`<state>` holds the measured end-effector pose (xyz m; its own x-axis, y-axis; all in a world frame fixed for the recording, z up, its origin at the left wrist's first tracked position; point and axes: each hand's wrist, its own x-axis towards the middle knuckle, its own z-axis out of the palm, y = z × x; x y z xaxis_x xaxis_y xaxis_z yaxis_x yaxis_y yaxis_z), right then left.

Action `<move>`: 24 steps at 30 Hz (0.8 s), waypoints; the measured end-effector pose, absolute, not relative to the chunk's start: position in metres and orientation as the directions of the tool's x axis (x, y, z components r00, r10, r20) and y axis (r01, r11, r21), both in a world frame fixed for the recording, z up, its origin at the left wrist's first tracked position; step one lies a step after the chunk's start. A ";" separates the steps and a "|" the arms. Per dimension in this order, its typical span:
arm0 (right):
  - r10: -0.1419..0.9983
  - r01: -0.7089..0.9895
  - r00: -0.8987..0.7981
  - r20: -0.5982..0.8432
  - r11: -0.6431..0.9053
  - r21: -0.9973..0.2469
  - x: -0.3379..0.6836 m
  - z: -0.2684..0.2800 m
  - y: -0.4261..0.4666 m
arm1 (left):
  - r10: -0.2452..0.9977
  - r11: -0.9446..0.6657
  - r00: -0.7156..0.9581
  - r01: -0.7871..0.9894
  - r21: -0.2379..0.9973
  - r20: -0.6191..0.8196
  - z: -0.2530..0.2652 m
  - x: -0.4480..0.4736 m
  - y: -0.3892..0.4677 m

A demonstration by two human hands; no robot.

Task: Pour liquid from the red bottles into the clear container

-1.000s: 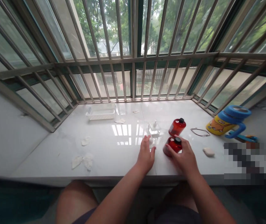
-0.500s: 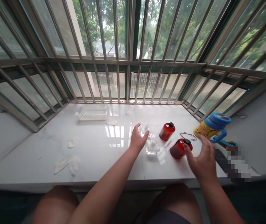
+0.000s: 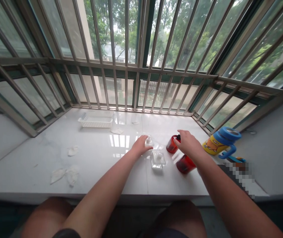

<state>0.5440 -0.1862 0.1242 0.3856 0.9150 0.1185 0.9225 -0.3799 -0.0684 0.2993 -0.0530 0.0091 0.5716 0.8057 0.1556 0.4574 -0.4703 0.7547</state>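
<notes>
L hand (image 3: 140, 145) curled nr cont. (image 3: 149, 141); R hand (image 3: 189, 141) arched nr btl (image 3: 171, 145)

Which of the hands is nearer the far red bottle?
Right. The right hand is right beside the far red bottle, on its right; the left hand is off to its left, by the far clear container.

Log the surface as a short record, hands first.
Left hand: at the farther clear container, grip unclear
Right hand: over the farther red bottle, contact unclear
Nearer red bottle: partly hidden from view
Nearer clear container: left of nearer red bottle
Perforated white basket: far left
Blue-and-yellow handled flask: right side
</notes>
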 end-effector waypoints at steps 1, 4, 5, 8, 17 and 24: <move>0.907 0.909 0.416 0.065 -0.412 -0.062 0.547 0.124 -0.180 | 0.810 -0.469 0.566 0.466 0.750 0.155 0.009 0.288 -0.055; 0.885 0.883 0.466 0.006 -0.464 -0.077 0.553 0.122 -0.167 | 0.829 -0.459 0.538 0.497 0.736 0.154 0.010 0.244 -0.061; 0.882 0.879 0.471 -0.001 -0.470 -0.085 0.553 0.121 -0.164 | 0.836 -0.453 0.527 0.508 0.732 0.152 0.010 0.227 -0.063; 0.888 0.881 0.459 -0.004 -0.456 -0.125 0.550 0.120 -0.155 | 0.864 -0.435 0.478 0.543 0.718 0.161 0.009 0.174 -0.071; 0.989 0.935 0.145 -0.001 -0.137 -0.327 0.472 0.128 -0.118 | 0.919 -0.393 0.300 0.639 0.661 0.256 0.008 0.056 -0.090; 0.968 0.864 -0.245 -0.058 0.190 -0.466 0.398 0.143 -0.141 | 0.927 -0.374 0.292 0.658 0.653 0.236 0.010 0.033 -0.094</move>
